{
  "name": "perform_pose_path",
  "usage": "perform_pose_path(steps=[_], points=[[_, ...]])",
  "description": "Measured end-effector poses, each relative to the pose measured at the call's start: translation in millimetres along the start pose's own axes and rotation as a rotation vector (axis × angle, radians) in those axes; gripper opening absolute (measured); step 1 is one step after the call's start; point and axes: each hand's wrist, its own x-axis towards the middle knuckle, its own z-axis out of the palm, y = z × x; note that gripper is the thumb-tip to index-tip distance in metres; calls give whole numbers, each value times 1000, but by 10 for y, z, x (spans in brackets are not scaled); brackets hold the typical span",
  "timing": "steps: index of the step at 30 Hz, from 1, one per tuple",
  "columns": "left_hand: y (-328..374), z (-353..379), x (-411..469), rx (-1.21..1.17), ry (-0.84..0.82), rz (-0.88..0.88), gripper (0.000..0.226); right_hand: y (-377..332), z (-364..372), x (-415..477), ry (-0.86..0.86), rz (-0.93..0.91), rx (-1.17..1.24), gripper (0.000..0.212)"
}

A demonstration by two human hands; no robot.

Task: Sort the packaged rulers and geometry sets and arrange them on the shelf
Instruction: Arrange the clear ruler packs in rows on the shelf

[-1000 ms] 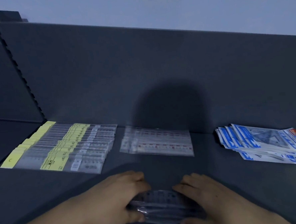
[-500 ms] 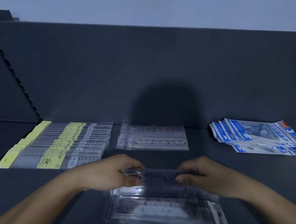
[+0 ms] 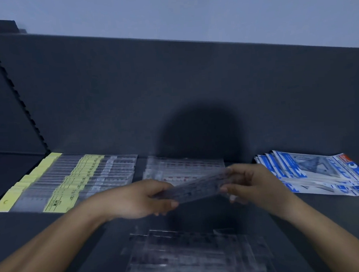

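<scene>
We find the left hand [image 3: 144,198] and the right hand [image 3: 255,183] each pinching one end of a single packaged ruler [image 3: 196,187], thumb below and fingers above; it hangs clear of the shelf [image 3: 337,220], its right end tilted higher, in front of the stack of red-marked rulers [image 3: 185,169]. The view is blurred, so we cannot tell whether one packet or two are in the pinch.

What we think could go wrong:

- The sleeve looks slick and thin; a loose pinch at either end could let it slide out and drop onto the unsorted pile of clear packets [image 3: 194,254] below.
- The held packet looks darker than the red-marked stack; we cannot read its print, so laying it there could be a mis-sort; the row of yellow-labelled rulers [image 3: 72,180] lies just to the left, and a hasty choice could mix kinds.
- Set down at this tilt, it would lie askew and could nudge the stack's upper packets out of line.
- The right hand works near the fanned blue geometry sets [image 3: 315,171]; a wide sweep of the wrist could knock that heap further apart.
- The dim light and clear plastic make edges hard to judge; a second packet could cling to the first unnoticed.
</scene>
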Motion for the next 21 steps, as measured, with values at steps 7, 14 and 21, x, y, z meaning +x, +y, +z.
perform_pose_path(steps=[7, 14, 21], points=[[35, 39, 173, -345, 4, 13, 29, -63, -76, 148, 366, -228, 112, 14], [-54, 34, 181, -582, 18, 106, 35, -38, -77, 188, 633, -305, 198, 18], [-103, 48, 195, -904, 188, 148, 17, -41, -309, 199, 667, -18, 810, 15]])
